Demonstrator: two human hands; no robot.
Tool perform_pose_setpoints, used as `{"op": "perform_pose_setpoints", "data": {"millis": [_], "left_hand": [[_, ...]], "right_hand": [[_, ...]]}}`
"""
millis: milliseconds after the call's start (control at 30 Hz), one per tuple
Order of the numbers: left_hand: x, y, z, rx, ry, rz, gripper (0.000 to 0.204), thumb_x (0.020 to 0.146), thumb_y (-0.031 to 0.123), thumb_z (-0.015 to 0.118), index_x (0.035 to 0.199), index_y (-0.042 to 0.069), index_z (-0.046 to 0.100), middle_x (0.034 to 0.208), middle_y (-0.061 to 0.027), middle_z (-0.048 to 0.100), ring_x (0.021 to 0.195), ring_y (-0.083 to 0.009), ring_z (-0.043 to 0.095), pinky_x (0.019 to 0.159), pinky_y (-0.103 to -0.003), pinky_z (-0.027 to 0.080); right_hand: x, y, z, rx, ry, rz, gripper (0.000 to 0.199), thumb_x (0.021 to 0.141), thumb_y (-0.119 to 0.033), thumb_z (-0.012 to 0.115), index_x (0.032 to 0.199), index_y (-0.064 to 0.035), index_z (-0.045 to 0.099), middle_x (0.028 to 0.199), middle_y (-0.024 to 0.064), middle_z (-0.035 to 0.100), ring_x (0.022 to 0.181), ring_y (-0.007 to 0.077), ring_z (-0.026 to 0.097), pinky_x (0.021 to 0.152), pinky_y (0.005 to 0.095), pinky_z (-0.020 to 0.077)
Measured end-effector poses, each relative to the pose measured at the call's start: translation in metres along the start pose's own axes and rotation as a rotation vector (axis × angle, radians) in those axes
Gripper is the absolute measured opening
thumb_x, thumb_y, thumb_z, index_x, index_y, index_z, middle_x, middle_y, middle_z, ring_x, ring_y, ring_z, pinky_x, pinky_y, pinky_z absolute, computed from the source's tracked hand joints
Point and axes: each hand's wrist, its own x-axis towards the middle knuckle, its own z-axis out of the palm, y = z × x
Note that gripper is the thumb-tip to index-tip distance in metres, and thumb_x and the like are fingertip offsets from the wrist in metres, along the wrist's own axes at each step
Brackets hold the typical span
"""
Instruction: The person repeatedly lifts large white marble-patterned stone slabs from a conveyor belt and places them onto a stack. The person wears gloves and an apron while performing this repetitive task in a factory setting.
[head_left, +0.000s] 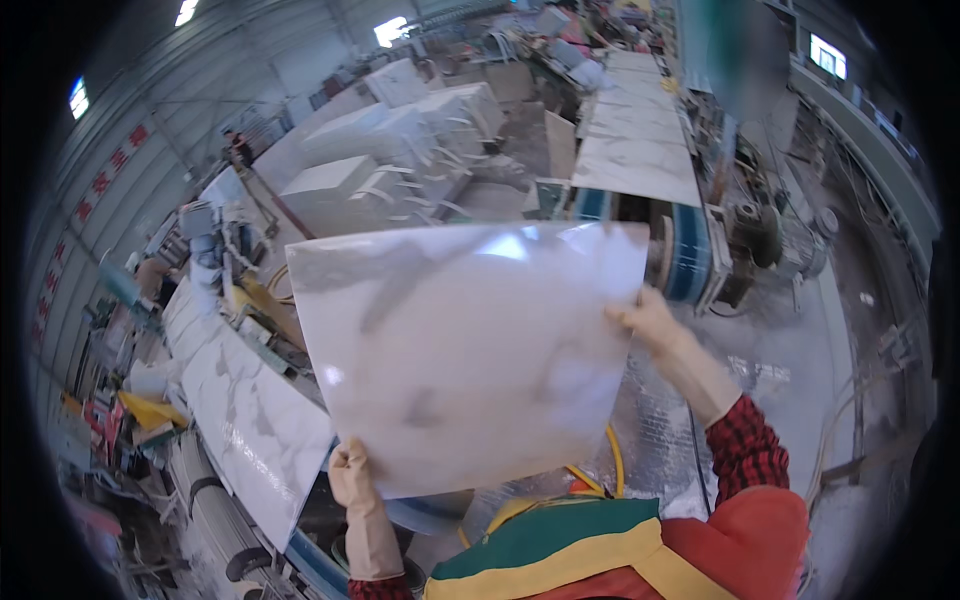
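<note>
Both my gloved hands hold a large square marble-patterned tile (pixel 470 350), white with grey veins and a glossy face that catches the light. My left hand (pixel 355 480) grips its lower left edge, fingers wrapped round it. On the right edge, near the top corner, my right hand (pixel 650 325) is closed with the thumb over the face. The tile hangs tilted in front of me, between two conveyor lines. The fingers behind it are hidden.
To the right, tiles lie on a belt conveyor (pixel 690 255) with blue belts, beside a motor (pixel 800 250). At left, more marbled tiles (pixel 245 415) rest on another line. Stacked pale tiles (pixel 400 130) stand beyond. A yellow hose (pixel 615 460) hangs near me. People are in the background.
</note>
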Motion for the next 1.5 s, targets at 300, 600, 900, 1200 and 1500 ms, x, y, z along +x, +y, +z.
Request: {"op": "perform_pose_setpoints", "data": {"millis": [300,600,900,1200,1500], "left_hand": [[0.003,0.005,0.213,0.202,-0.199,-0.463,0.054,0.099,0.057,0.067,0.100,0.003,0.072,0.090,-0.0046,0.074,0.074,-0.0140,0.065,0.068,-0.030,0.054],[0.075,-0.022,0.364,0.653,-0.551,-0.319,0.065,0.100,0.062,0.051,0.123,0.005,0.073,0.113,-0.0148,0.075,0.104,-0.0286,0.070,0.095,-0.040,0.052],[0.161,-0.057,0.484,0.653,-0.883,-0.271,0.072,0.103,0.064,0.039,0.136,0.006,0.066,0.138,-0.0227,0.065,0.128,-0.0417,0.060,0.111,-0.046,0.042],[0.175,-0.073,0.528,0.603,-0.973,-0.369,0.076,0.104,0.066,0.037,0.142,0.005,0.061,0.147,-0.0214,0.059,0.139,-0.0413,0.052,0.118,-0.045,0.037],[0.186,-0.027,0.571,0.753,-0.979,-0.364,0.073,0.105,0.064,0.037,0.145,0.007,0.059,0.148,-0.0210,0.059,0.139,-0.0415,0.052,0.118,-0.046,0.037]], "right_hand": [[0.071,0.009,-0.128,0.052,0.260,0.098,0.043,0.087,-0.019,0.085,0.122,-0.0010,0.070,0.106,0.0085,0.076,0.091,0.0184,0.072,0.080,0.0364,0.0597],[0.130,0.112,-0.208,0.158,0.526,0.386,0.060,0.092,-0.035,0.081,0.136,0.0024,0.064,0.118,0.0154,0.073,0.099,0.0231,0.071,0.088,0.0404,0.0583],[0.170,0.049,-0.213,-0.671,0.459,0.423,0.042,0.110,-0.020,0.049,0.149,-0.0091,0.058,0.143,0.0256,0.060,0.126,0.0312,0.064,0.111,0.0388,0.0473],[0.137,0.080,-0.238,-0.465,0.444,0.420,0.048,0.102,-0.008,0.054,0.149,-0.0065,0.056,0.139,0.0282,0.063,0.131,0.0386,0.060,0.112,0.0398,0.0466],[0.112,0.125,-0.223,-0.060,0.728,0.586,0.057,0.100,-0.039,0.070,0.138,0.0031,0.061,0.120,0.0179,0.071,0.107,0.0264,0.069,0.094,0.0360,0.0542]]}}
